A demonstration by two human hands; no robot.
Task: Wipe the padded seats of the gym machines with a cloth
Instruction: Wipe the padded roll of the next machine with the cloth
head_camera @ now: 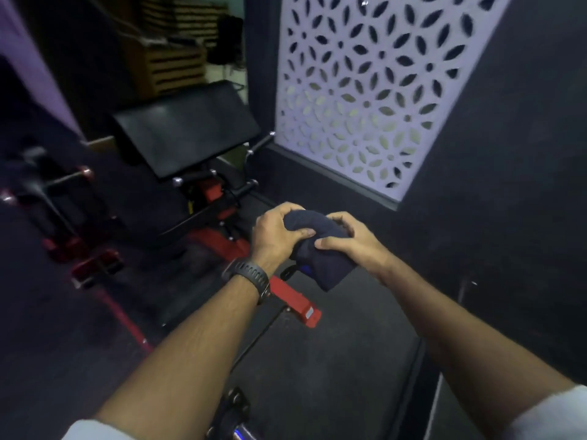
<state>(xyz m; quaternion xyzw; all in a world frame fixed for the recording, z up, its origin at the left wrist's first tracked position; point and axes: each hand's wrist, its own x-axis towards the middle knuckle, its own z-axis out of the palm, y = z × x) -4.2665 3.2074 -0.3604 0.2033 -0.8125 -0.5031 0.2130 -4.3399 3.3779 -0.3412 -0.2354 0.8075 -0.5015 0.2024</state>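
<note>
A dark navy cloth [324, 258] is bunched up between both hands in front of me, above the floor. My left hand [279, 233], with a black watch at the wrist, grips its upper left part. My right hand [352, 239] grips the upper right part, and a fold of cloth hangs down below it. A black padded rest [187, 128] of a red-framed gym machine stands ahead to the left, tilted, well apart from the cloth and hands.
The machine's red frame [292, 296] runs along the dark floor below my hands. Another red and black machine [63, 223] stands at the far left. A white patterned lattice panel [374, 90] and dark wall lie to the right. Wooden crates [171, 65] are stacked at the back.
</note>
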